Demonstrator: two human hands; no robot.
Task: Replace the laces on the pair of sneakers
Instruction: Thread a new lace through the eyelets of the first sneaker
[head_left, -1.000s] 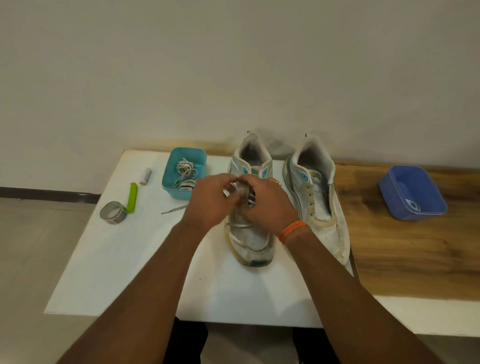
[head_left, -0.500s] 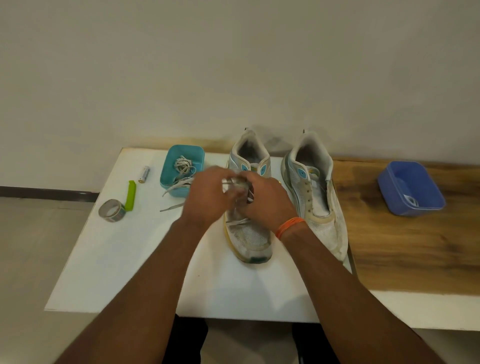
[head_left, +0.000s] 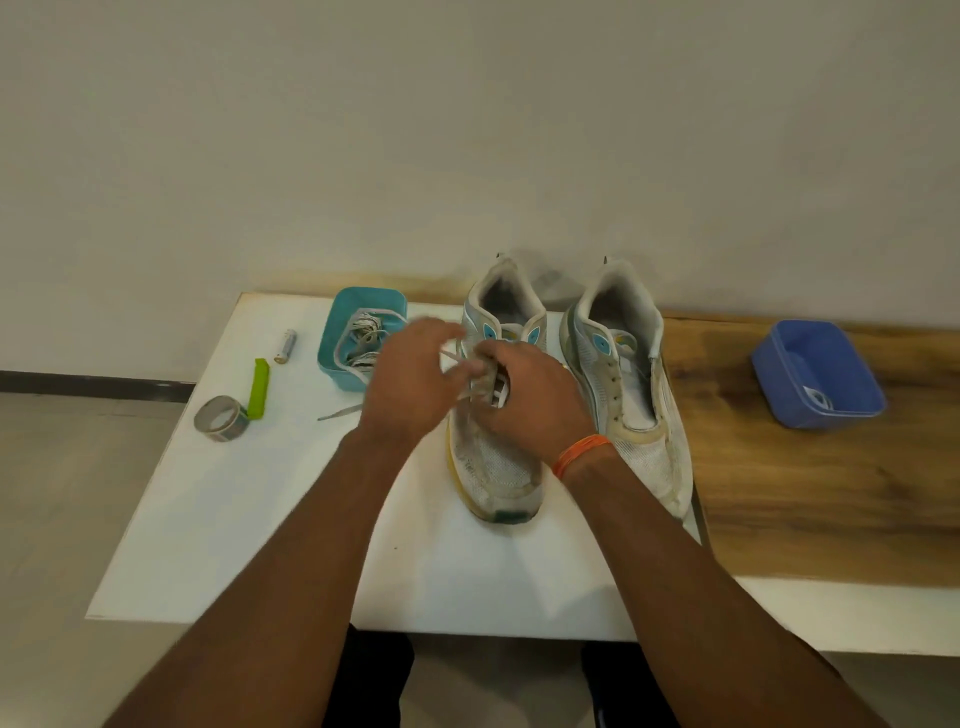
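Since the earlier frame, the left hand (head_left: 410, 382) had moved a little away from the right hand (head_left: 530, 400), and its fingers had spread out, blurred by motion. A pale lace (head_left: 470, 382) ran between the two hands over the middle of the left sneaker (head_left: 496, 467). The right hand rested on this sneaker with curled fingers that pinched the lace. If the left hand really gripped the lace, I could not tell, because of the blur. One lace end (head_left: 340, 413) lay on the white desk (head_left: 234, 519) just left of the left hand.

Both sneakers stood side by side near the far edge of the desk, with the toes toward the near edge. The right sneaker (head_left: 631, 395) had bare eyelets. A teal tub (head_left: 343, 358) with more laces (head_left: 363, 338) stood near the far edge, just left of the left sneaker. Further toward the left edge lay a small battery (head_left: 285, 345), a green clip (head_left: 258, 388) and a roll of tape (head_left: 221, 418). On the wooden part at the right stood a blue tub (head_left: 815, 382). An orange band (head_left: 579, 453) was on the right wrist.
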